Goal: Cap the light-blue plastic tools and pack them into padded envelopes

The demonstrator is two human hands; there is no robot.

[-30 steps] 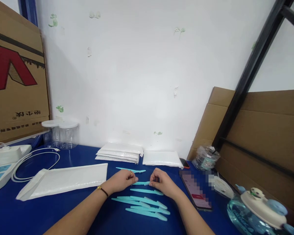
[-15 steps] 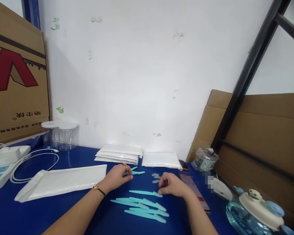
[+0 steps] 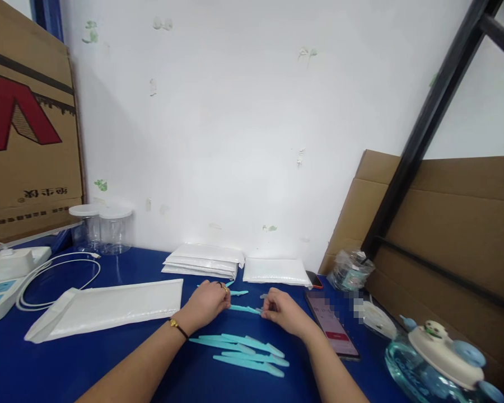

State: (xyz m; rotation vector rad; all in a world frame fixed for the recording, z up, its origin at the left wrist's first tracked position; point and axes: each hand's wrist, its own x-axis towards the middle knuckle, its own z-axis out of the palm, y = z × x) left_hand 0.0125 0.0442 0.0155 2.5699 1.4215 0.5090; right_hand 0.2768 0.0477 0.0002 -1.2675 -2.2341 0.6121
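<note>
A turquoise razor-like stick [image 3: 244, 308] runs between my two hands. My left hand [image 3: 210, 302] is closed on its left end. My right hand [image 3: 280, 309] pinches at its right end, where a small translucent piece shows by the fingertips. Another translucent piece [image 3: 264, 296] lies just behind my right fingers. Several turquoise sticks [image 3: 252, 355] lie in a loose group on the blue table [image 3: 185, 375], nearer to me. Behind my left hand more turquoise sticks [image 3: 238, 293] lie partly hidden.
White padded envelopes [image 3: 204, 261] are stacked by the wall, with another [image 3: 277, 271] beside them. One long envelope [image 3: 109, 308] lies left. A phone [image 3: 331, 327], wrapped cup [image 3: 350, 271] and teal bottle [image 3: 437, 364] stand or lie right. Clear jars [image 3: 115, 232] and a cable [image 3: 59, 263] are left.
The single stick in front of my hands has been picked up and moved away from me, between them. My right hand has closed near its end and shifted slightly left.
</note>
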